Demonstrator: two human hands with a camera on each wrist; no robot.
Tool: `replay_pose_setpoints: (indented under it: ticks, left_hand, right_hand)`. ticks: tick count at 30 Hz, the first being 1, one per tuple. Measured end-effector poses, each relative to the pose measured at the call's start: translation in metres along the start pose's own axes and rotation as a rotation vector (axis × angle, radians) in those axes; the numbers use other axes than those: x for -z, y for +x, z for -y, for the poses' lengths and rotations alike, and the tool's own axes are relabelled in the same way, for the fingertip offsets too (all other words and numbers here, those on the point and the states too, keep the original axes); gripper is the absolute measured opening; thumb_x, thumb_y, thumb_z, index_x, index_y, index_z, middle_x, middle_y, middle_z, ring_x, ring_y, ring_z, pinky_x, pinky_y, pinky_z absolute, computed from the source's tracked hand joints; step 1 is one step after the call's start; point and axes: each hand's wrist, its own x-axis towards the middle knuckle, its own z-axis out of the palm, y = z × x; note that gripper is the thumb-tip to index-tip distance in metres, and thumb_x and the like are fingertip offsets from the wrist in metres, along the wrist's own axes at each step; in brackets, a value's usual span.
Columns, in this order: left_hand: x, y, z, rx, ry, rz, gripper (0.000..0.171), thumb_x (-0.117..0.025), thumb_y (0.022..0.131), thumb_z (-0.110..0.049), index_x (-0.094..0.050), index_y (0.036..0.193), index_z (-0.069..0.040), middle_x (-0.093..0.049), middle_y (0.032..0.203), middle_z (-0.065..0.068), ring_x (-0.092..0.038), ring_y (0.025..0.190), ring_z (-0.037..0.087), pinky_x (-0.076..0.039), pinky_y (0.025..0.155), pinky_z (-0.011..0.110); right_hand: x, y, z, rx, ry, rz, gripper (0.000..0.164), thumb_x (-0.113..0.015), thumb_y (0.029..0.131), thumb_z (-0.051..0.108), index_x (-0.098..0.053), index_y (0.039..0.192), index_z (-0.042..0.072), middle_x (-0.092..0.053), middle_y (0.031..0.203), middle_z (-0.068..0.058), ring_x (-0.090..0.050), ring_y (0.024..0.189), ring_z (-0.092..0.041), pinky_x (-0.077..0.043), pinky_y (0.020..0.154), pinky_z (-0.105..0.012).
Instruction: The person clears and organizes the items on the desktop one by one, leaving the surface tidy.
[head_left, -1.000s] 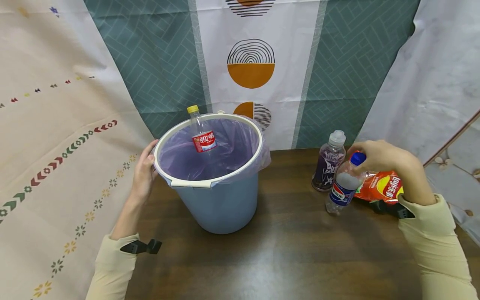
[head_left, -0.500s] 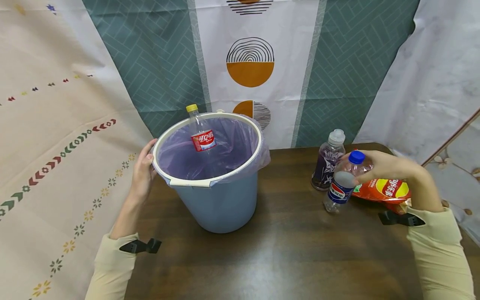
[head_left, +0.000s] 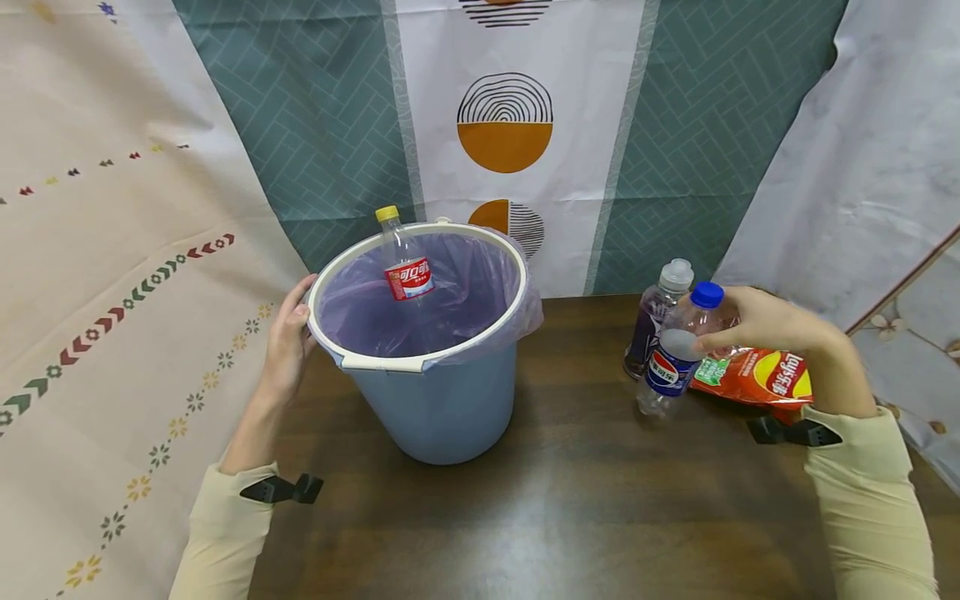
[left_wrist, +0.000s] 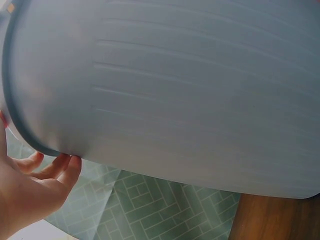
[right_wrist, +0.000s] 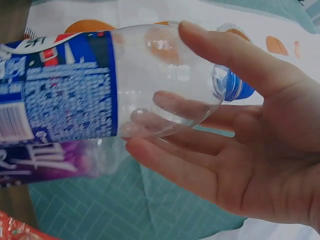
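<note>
Right hand (head_left: 772, 321) holds Pepsi bottle (head_left: 671, 367) by upper part, fingers and thumb round it, base on or just above tabletop (head_left: 570, 517), cannot tell which; purple bottle (head_left: 647, 329) just behind, crisp bag (head_left: 757, 379) near; left hand (head_left: 288, 346) grips bucket (head_left: 450, 417) at rim; red-label bottle (head_left: 409, 278) leans inside, top above rim

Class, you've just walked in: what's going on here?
A person's right hand grips a blue-capped bottle beside a purple-labelled bottle and a red chip bag on the table. The left hand holds a blue bucket at its rim; a yellow-capped bottle leans inside it.
</note>
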Motion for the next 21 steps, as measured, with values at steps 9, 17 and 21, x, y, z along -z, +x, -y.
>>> replay_pose_setpoints:
  ticks: [9, 17, 21]
  left_hand:
    - [0.000, 0.002, 0.000, -0.003, 0.003, -0.005, 0.055, -0.031, 0.097, -0.020, -0.030, 0.150, -0.006, -0.049, 0.132, 0.003, -0.061, 0.101, 0.005, -0.053, 0.082, 0.015]
    - [0.000, 0.001, 0.000, -0.008, 0.007, 0.002, 0.056, -0.030, 0.097, -0.019, -0.028, 0.150, -0.003, -0.049, 0.131, 0.003, -0.061, 0.101, 0.005, -0.053, 0.082, 0.015]
    - [0.000, 0.001, 0.001, -0.007, 0.010, 0.001, 0.056, -0.030, 0.097, -0.020, -0.027, 0.150, -0.002, -0.049, 0.132, 0.003, -0.060, 0.101, 0.005, -0.053, 0.082, 0.015]
  right_hand:
    - [0.010, 0.004, 0.028, -0.016, 0.026, -0.113, 0.042, -0.068, 0.089, 0.016, -0.056, 0.127, 0.004, -0.070, 0.102, 0.003, -0.066, 0.085, -0.007, -0.057, 0.070, -0.023]
    - [0.014, 0.010, 0.048, 0.037, 0.120, -0.249, 0.046, -0.065, 0.091, 0.014, -0.051, 0.135, 0.010, -0.065, 0.109, 0.020, -0.063, 0.098, 0.002, -0.054, 0.077, -0.016]
    - [0.016, 0.015, 0.056, 0.036, 0.141, -0.310, 0.044, -0.063, 0.093, 0.018, -0.051, 0.134, 0.010, -0.065, 0.106, 0.017, -0.062, 0.094, -0.002, -0.054, 0.076, -0.015]
